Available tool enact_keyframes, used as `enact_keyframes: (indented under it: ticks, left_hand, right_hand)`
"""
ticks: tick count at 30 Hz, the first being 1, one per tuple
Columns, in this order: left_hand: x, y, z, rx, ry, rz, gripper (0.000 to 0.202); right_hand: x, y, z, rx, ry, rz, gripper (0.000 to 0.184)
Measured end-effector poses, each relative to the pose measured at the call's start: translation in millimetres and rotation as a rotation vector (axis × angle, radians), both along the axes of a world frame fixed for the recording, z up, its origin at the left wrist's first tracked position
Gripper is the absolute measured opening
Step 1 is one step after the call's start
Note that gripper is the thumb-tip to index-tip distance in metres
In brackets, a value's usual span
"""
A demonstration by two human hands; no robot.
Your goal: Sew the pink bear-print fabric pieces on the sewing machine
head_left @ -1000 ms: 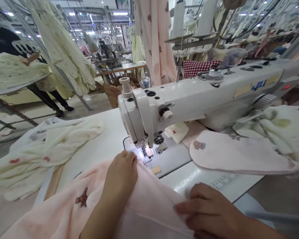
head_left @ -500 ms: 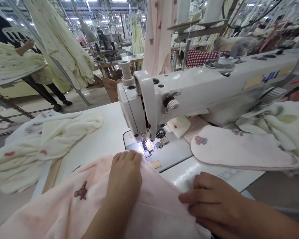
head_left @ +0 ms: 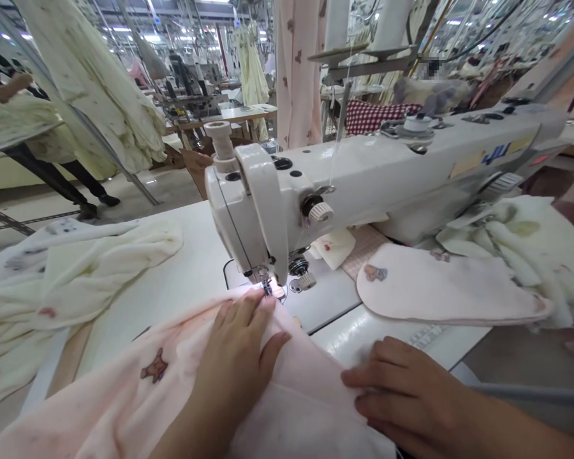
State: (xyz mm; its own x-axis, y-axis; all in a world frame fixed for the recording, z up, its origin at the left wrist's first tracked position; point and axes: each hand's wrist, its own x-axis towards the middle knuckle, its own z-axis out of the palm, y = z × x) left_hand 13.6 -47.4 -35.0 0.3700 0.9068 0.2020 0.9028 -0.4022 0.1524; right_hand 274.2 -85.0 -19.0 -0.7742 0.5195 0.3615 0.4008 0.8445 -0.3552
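Pale pink fabric (head_left: 310,414) with a small bear print (head_left: 154,366) lies across the front of the table, its far edge at the needle and presser foot (head_left: 267,289) of a white sewing machine (head_left: 363,175). Flat on this fabric rests my left hand (head_left: 236,350), fingers stretched toward the presser foot and thumb out to the right. My right hand (head_left: 406,389) grips the fabric's right edge with bent fingers; its thumb is hidden. A lamp lights the stitching spot.
Right of the needle lies a cut pink piece (head_left: 440,287), with crumpled cream fabric (head_left: 526,236) behind it. More cream fabric (head_left: 110,271) drapes over the table's left side. Thread cones (head_left: 337,25) stand behind the machine. A person's legs (head_left: 52,175) show at far left.
The fabric's far edge has come up to the presser foot. My left hand has flattened, its fingers reaching forward and its thumb now showing. The right hand keeps its grip; the view has shifted slightly.
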Motion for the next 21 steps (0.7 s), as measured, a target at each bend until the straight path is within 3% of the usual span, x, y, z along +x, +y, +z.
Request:
enact_keyframes:
  ticks: [6,11,16,21]
  left_hand:
    - [17,-19,3.1,0.043,0.157,0.063,0.034]
    - [30,-46,-6.5,0.051,0.149,0.038,0.048]
    - [26,-46,-13.2,0.084,0.134,0.004,0.052]
    - [27,-44,-12.7,0.098,0.127,-0.004,0.053]
  right_hand:
    - [1,0,-3.3,-0.016,-0.005,-0.056,0.012]
    - [4,1,-7.3,0.090,-0.064,-0.063,0.010]
    - [10,3,-11.7,0.193,-0.032,-0.039,0.012]
    - [17,7,-10.4,0.193,-0.090,-0.031,0.013]
